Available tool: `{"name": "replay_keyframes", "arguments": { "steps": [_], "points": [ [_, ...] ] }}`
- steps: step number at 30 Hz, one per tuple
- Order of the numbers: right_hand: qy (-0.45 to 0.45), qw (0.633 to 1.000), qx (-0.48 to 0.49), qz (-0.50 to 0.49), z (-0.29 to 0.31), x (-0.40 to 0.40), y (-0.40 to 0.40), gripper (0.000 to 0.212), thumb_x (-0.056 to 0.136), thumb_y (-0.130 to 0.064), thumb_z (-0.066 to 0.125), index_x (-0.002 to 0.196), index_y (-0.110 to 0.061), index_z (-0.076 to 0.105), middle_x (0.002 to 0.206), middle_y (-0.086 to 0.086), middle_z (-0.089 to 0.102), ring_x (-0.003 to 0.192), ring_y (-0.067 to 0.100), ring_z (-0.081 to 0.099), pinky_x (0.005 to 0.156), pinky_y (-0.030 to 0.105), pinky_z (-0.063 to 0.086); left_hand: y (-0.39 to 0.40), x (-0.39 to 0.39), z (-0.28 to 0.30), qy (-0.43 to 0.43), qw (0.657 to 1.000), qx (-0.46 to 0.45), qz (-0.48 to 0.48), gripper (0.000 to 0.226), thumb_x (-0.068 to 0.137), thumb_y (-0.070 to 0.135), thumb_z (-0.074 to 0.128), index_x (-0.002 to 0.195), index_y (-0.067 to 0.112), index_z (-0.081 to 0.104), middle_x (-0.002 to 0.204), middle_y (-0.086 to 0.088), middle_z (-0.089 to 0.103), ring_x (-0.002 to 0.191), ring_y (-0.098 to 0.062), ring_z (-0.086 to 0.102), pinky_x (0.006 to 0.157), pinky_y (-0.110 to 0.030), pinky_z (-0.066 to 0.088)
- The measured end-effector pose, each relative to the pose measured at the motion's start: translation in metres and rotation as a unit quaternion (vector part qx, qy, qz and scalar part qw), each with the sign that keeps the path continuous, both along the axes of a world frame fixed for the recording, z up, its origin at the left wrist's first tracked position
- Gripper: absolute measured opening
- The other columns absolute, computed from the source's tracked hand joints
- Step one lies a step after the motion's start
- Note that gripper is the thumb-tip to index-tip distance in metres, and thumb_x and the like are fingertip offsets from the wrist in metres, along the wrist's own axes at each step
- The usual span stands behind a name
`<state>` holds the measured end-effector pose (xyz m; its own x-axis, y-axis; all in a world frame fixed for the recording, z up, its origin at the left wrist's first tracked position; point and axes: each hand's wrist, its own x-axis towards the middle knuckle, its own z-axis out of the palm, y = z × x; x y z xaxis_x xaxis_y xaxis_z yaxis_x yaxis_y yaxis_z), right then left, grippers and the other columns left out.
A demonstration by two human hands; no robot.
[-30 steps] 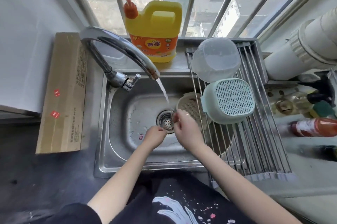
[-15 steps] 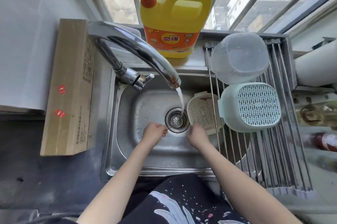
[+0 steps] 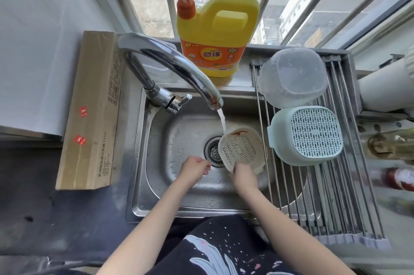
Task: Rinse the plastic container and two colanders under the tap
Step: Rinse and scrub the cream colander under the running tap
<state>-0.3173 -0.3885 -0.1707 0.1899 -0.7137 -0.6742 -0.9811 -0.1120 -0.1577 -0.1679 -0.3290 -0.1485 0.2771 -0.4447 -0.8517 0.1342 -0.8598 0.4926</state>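
Sink basin (image 3: 170, 140) left half free; tap (image 3: 179, 68) arches overhead; rack (image 3: 313, 196) blocks right.

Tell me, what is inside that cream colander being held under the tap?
Tap water pours onto the cream colander, which the right hand holds tilted. A reddish scrap clings to its upper inner wall. Its slotted base looks bare; the hand covers the near rim.
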Motion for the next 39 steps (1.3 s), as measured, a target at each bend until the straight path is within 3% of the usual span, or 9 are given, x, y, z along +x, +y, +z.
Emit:
{"name": "replay_keyframes", "arguments": {
  "steps": [5,10,15,19,23,25,30,35,39],
  "points": [
    [-0.034,0.997,0.070,0.018,-0.011,-0.001,0.006,0.041,0.087,-0.017,0.061,0.125,-0.013,0.045,0.119,0.011,0.058,0.107,0.031,0.058,0.081,0.034,0.046,0.009,0.002,0.001,-0.004,1.000,0.018,-0.012,0.022,0.087,0.019,0.056,0.094,0.006,0.071,0.075,0.003,0.067,0.063,-0.008,0.059,0.055,-0.021,0.042],
    [-0.034,0.999,0.002,-0.003,-0.009,-0.001,0.007,0.021,0.090,-0.010,0.049,0.106,-0.014,0.063,0.101,0.010,0.068,0.093,0.030,0.063,0.076,0.034,0.051,0.006,0.005,-0.002,-0.010,0.999,0.032,-0.017,0.014,0.088,0.019,0.055,0.084,0.014,0.067,0.079,0.001,0.067,0.066,-0.009,0.059,0.057,-0.022,0.043],
    [0.014,0.987,-0.037,0.154,0.014,-0.003,0.003,0.033,0.090,0.001,0.039,0.113,-0.012,0.059,0.109,0.010,0.065,0.100,0.031,0.063,0.076,0.035,0.049,-0.007,0.010,-0.004,-0.052,0.997,0.033,-0.039,0.020,0.087,0.026,0.052,0.071,0.016,0.060,0.081,-0.007,0.066,0.070,-0.021,0.062,0.063,-0.029,0.044],
    [-0.013,0.963,-0.055,0.263,0.033,-0.003,0.014,0.027,0.089,-0.002,0.044,0.115,-0.008,0.053,0.117,0.010,0.058,0.097,0.032,0.063,0.068,0.038,0.047,-0.013,0.024,0.008,-0.111,0.993,0.017,-0.036,0.036,0.083,0.043,0.059,0.107,0.016,0.055,0.103,-0.011,0.064,0.094,-0.030,0.063,0.064,-0.034,0.056],
    [-0.033,0.940,-0.090,0.327,0.046,-0.007,0.024,0.071,0.029,-0.011,0.087,0.087,-0.013,0.047,0.096,0.003,0.072,0.042,0.020,0.060,0.028,0.022,0.026,-0.008,0.040,0.019,-0.181,0.983,-0.005,-0.037,0.047,0.083,0.036,0.065,0.120,0.010,0.052,0.113,-0.009,0.064,0.103,-0.031,0.061,0.070,-0.028,0.049],
    [-0.049,0.941,-0.104,0.319,0.045,-0.007,0.026,0.073,0.020,-0.008,0.089,0.084,-0.015,0.053,0.098,0.003,0.073,0.042,0.019,0.061,0.024,0.020,0.028,-0.002,0.045,0.026,-0.259,0.964,-0.019,-0.059,0.041,0.085,0.033,0.062,0.118,0.009,0.056,0.114,-0.013,0.065,0.104,-0.033,0.061,0.076,-0.031,0.046],
    [-0.100,0.947,-0.112,0.284,0.068,0.000,0.019,0.037,0.079,-0.002,0.067,0.113,-0.016,0.058,0.143,0.000,0.049,0.115,0.034,0.058,0.062,0.038,0.054,0.005,0.044,0.047,-0.338,0.938,-0.041,-0.062,0.031,0.091,0.037,0.054,0.108,0.011,0.056,0.104,-0.016,0.066,0.096,-0.038,0.061,0.070,-0.034,0.042],
    [-0.072,0.936,-0.137,0.315,0.077,0.009,0.005,0.064,0.080,0.007,0.050,0.135,-0.022,0.041,0.160,-0.005,0.011,0.124,0.026,0.042,0.084,0.036,0.046,0.000,0.037,0.065,-0.340,0.928,-0.152,-0.021,0.019,0.094,0.029,0.050,0.084,0.013,0.046,0.089,-0.017,0.064,0.083,-0.035,0.059,0.064,-0.034,0.041],
    [-0.075,0.925,-0.174,0.330,0.089,0.018,-0.013,0.080,0.078,0.013,0.046,0.149,-0.018,0.026,0.160,-0.002,0.008,0.128,0.027,0.041,0.098,0.040,0.037,-0.003,0.041,0.084,-0.412,0.888,-0.203,-0.030,0.013,0.095,0.020,0.047,0.098,0.008,0.050,0.083,-0.020,0.065,0.078,-0.038,0.062,0.060,-0.040,0.046]
  ]
}}
